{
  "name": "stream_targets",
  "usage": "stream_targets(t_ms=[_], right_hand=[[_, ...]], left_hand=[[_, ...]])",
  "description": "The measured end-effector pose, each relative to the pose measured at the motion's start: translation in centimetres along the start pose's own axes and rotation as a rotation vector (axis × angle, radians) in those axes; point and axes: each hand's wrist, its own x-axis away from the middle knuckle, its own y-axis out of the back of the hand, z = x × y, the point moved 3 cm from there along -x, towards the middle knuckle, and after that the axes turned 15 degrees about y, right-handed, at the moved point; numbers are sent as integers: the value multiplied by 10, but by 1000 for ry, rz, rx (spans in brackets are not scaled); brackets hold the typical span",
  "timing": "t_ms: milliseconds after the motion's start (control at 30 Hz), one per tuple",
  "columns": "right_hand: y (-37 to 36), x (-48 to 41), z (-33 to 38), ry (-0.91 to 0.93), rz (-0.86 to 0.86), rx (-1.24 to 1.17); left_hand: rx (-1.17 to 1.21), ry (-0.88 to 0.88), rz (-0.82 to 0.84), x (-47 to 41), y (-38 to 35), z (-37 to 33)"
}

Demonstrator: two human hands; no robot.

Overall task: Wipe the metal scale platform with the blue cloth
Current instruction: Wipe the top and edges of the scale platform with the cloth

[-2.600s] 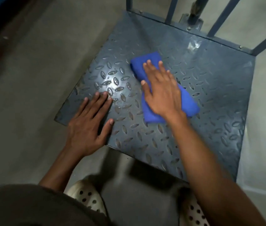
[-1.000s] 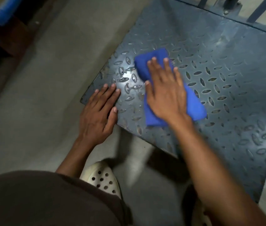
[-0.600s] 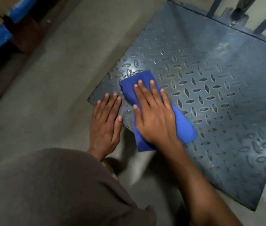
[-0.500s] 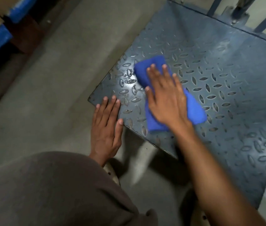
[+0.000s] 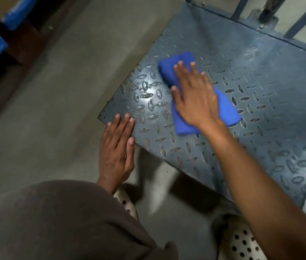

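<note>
Your flat, straight-fingered right hand [image 5: 195, 98] pins the soft, light blue cloth [image 5: 228, 111], probably best held mid-fold, on the ridged metal scale platform [image 5: 260, 77]; your left hand [image 5: 116, 147] rests flat and open on its corner.

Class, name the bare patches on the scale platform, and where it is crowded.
Bare: the platform right of the blue cloth, to its right edge; also the far strip between cloth and bars. Crowded: near-left, where the left hand rests and the right hand presses the cloth.
</note>
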Motion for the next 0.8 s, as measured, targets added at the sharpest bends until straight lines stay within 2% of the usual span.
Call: stream_targets(t_ms=[67,100,167,233,300,367,433,500,567,633,700,800], right_hand=[[2,-9,7,-81,-8,26],[-1,-8,25,1,-2,22],[-7,7,68,320,47,-25],[-8,11,76,517,116,-52],[-6,-14,45,431,95,-74],[-1,-45,4,184,63,-60],[2,-62,-3,36,59,-40],[0,-62,40,132,92,-56],[-6,-45,89,389,120,-108],[-14,-30,99,559,127,-129],[-12,-45,71,517,98,-141],[-4,-71,4,171,67,-85]], left_hand=[[28,40,-22,2,-5,-2],[48,60,-32,3,-7,-3],[91,83,-54,4,-10,-5],[106,83,-67,4,-11,-4],[101,65,-65,3,-8,-4],[98,45,-62,2,-6,-4],[102,49,-68,1,-8,-4],[120,81,-86,3,-12,-5],[145,97,-99,5,-14,-6],[138,69,-90,5,-13,-4],[105,39,-80,4,-9,0],[121,38,-77,3,-8,0]])
